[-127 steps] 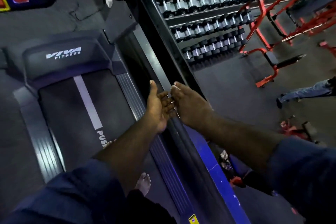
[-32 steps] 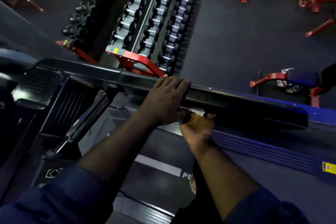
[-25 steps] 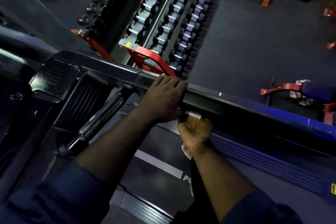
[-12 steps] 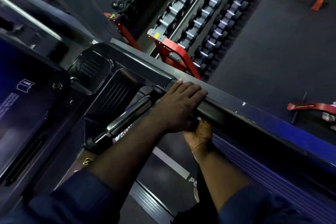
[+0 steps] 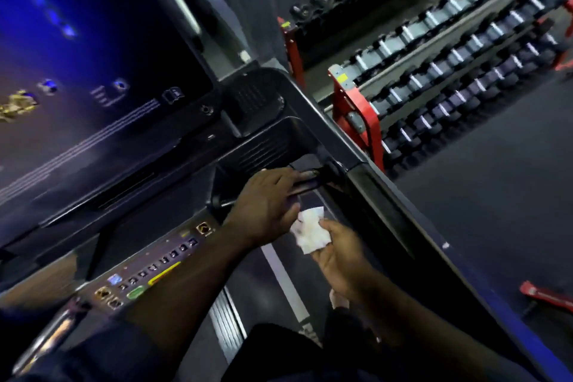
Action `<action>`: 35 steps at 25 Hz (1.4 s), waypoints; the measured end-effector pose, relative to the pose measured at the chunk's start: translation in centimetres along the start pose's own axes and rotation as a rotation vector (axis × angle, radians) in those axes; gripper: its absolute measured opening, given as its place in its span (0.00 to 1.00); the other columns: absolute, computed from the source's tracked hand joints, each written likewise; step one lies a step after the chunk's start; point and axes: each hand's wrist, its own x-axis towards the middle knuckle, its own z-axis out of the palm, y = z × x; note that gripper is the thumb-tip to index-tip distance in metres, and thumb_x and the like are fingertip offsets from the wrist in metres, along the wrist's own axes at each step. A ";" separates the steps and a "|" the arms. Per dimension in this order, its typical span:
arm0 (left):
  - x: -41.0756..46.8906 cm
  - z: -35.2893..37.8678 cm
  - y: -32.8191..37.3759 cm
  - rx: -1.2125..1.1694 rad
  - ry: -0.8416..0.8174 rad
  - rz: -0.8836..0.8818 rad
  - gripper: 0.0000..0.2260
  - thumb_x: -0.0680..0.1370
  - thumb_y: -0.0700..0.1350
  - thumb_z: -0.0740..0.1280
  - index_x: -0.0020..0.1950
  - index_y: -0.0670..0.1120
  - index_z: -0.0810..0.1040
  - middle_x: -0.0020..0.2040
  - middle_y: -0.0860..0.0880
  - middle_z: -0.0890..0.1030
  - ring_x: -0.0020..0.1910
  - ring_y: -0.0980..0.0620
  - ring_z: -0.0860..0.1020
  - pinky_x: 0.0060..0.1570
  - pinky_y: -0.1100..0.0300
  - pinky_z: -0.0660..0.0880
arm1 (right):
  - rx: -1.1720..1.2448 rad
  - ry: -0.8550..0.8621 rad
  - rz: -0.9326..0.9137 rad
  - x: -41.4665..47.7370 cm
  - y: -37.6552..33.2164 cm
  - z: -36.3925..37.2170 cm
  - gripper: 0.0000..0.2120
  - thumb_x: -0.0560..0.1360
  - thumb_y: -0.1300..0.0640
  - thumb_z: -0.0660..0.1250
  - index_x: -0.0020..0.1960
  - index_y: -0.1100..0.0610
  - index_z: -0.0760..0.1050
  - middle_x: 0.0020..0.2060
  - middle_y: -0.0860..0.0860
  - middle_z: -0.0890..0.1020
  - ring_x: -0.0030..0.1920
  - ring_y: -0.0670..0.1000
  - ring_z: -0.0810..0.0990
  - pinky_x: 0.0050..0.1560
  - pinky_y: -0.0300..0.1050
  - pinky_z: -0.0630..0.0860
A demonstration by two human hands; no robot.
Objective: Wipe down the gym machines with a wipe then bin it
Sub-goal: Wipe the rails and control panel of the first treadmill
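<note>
I stand on a dark treadmill with a big console screen (image 5: 93,71) at upper left and a side rail (image 5: 387,205) running down to the right. My left hand (image 5: 266,201) lies over the short black handle bar (image 5: 305,183) below the console, fingers curled over it. My right hand (image 5: 338,253) is just below and to the right, pinching a crumpled white wipe (image 5: 310,231) in its fingertips. The wipe hangs in the air beside my left hand, off the rail.
A button panel (image 5: 155,267) sits under my left forearm. The treadmill belt (image 5: 279,276) with a white stripe lies below. Right of the rail stand red racks of dumbbells (image 5: 449,59) and dark gym floor (image 5: 496,195). A red frame piece (image 5: 545,295) lies at right.
My left hand has slid from the side rail onto the handle bar by the console. My right hand came out from under the rail, and the white wipe now shows. The view swung left.
</note>
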 end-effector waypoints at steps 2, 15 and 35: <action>-1.8 -2.2 -2.0 0.035 -0.081 -0.217 0.28 0.76 0.60 0.62 0.72 0.48 0.74 0.65 0.46 0.79 0.61 0.41 0.79 0.62 0.46 0.75 | -0.268 0.065 -0.128 -1.2 -0.4 3.0 0.16 0.74 0.53 0.66 0.55 0.61 0.84 0.52 0.64 0.86 0.53 0.65 0.84 0.56 0.57 0.78; -16.3 -6.8 -6.3 0.030 0.025 -0.437 0.36 0.77 0.56 0.71 0.81 0.46 0.64 0.81 0.44 0.64 0.80 0.45 0.63 0.79 0.47 0.60 | -0.946 -0.079 -0.656 -5.2 0.7 14.5 0.11 0.84 0.61 0.64 0.55 0.69 0.79 0.48 0.60 0.83 0.50 0.56 0.79 0.53 0.40 0.73; -26.0 -8.7 -13.6 -0.175 0.155 -0.523 0.28 0.75 0.58 0.69 0.73 0.48 0.76 0.68 0.50 0.80 0.66 0.50 0.77 0.67 0.53 0.73 | -2.590 -0.381 -0.836 0.6 6.4 26.3 0.54 0.72 0.18 0.34 0.75 0.53 0.72 0.74 0.52 0.75 0.77 0.53 0.67 0.81 0.59 0.51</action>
